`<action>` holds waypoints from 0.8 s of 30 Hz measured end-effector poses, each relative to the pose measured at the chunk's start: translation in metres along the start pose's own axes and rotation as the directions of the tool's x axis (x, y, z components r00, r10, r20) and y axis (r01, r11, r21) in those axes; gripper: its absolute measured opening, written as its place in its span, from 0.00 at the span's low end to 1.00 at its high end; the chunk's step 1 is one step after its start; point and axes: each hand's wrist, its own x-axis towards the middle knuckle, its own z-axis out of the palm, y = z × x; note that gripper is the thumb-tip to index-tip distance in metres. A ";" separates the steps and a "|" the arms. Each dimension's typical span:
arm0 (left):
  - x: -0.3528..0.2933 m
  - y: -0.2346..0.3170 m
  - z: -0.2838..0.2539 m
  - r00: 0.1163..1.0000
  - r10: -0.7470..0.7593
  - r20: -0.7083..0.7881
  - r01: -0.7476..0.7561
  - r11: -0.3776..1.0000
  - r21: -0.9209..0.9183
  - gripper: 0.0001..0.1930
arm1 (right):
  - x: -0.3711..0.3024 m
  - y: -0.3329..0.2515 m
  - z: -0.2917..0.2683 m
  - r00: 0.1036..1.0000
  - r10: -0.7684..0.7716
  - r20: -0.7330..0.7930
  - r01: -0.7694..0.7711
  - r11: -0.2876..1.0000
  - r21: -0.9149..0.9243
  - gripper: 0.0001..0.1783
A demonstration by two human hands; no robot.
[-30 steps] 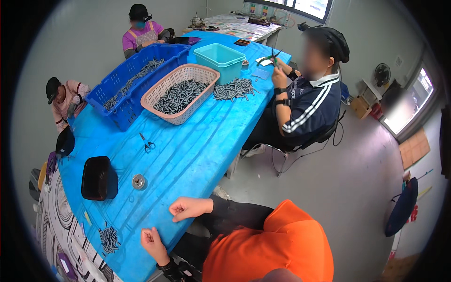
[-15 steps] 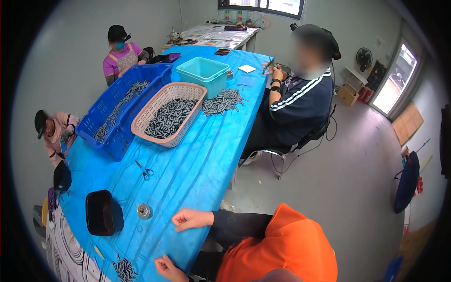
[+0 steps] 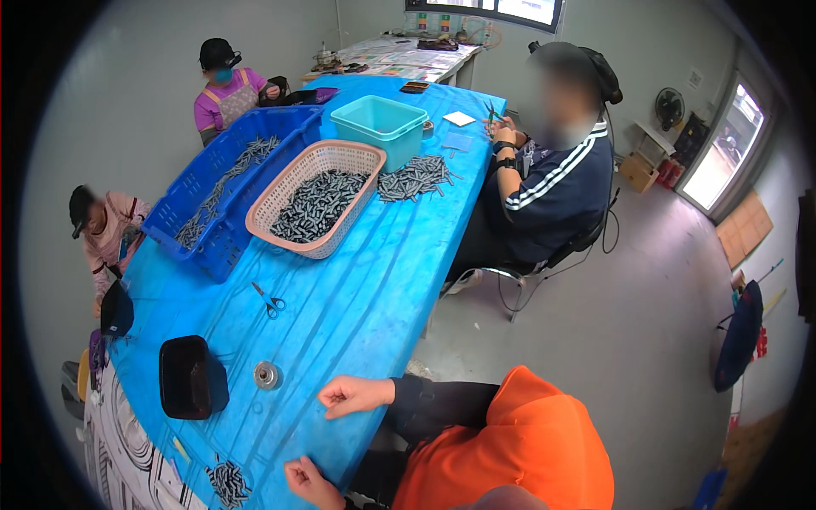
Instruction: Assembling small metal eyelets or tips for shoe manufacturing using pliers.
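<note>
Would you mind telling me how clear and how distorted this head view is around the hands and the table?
Head view: strong fisheye, the blue table edges bow and a black rim rings the frame; even daylight, soft shadows; the left hand and right hand look sharp, as do the scissors; the doorway is washed out.

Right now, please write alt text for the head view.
A person in an orange hood rests both hands on a blue table, near a metal spool and black tub; three others work around baskets of small metal parts.
</note>
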 end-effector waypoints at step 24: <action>0.005 -0.004 0.015 0.990 0.138 -0.040 -0.143 0.973 -0.180 0.16 | -0.003 0.002 -0.003 1.000 0.007 0.010 -0.007 0.997 -0.080 0.22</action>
